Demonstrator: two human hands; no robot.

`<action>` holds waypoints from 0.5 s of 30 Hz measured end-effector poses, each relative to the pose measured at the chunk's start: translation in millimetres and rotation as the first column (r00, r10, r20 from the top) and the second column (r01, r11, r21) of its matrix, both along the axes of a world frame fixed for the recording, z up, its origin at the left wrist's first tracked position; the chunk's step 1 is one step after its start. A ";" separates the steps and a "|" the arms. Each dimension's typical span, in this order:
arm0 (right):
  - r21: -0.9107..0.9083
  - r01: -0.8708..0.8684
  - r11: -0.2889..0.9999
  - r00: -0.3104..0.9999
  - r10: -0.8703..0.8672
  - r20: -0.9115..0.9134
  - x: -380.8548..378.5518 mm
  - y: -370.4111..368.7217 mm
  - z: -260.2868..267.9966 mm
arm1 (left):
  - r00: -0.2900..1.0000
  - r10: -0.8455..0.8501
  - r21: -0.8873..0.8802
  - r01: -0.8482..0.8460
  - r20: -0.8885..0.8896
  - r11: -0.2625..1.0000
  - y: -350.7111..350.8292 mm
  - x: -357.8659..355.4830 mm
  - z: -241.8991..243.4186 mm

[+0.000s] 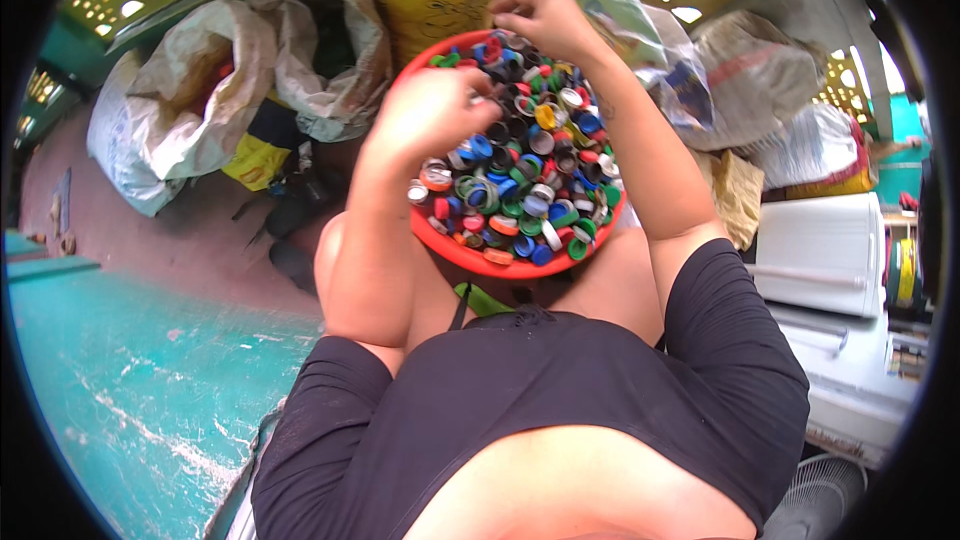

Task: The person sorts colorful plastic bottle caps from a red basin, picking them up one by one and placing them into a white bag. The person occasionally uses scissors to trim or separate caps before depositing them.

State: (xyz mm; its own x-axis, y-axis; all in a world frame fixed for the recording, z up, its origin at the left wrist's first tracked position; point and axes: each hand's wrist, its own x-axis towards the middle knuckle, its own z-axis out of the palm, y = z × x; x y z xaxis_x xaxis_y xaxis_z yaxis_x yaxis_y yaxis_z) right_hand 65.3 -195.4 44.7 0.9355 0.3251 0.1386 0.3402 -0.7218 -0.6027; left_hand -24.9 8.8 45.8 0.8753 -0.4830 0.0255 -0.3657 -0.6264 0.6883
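A red plastic basin (517, 270) sits in front of me between my legs, heaped with plastic bottle caps (517, 206) in many colours. My left hand (442, 105) is over the left part of the heap, fingers pointing right and blurred by motion. Something pale shows near its fingertips, but I cannot tell whether it is held. At the far rim, my right hand (544, 19) is bent with curled fingers, close to a yellow printed sack (427, 0). Its fingertips are partly hidden, so any small thing in them cannot be made out. A yellow cap (545, 116) lies between the two hands.
Open woven sacks (187, 120) (330, 37) stand at the left. A green plastic bag (607, 7) and a filled sack (750, 75) are at the right, beside a brown paper bag (736, 199), a white cabinet (814, 255) and a fan (817, 502).
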 end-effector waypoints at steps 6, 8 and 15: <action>-0.298 0.075 0.951 0.997 -0.082 -0.012 -73.2 -104.6 -37.8 | 0.984 0.177 -0.077 -0.179 -0.028 0.981 -1.4 2.9 2.4; -0.269 0.089 0.959 0.994 -0.101 -0.030 -90.2 -104.4 -45.5 | 0.985 0.166 -0.058 -0.168 -0.035 0.984 -4.9 2.6 2.7; -0.294 0.173 0.940 0.982 -0.140 0.129 -113.6 -54.8 -62.9 | 0.993 0.114 -0.056 -0.115 -0.010 0.992 -15.8 4.7 -5.5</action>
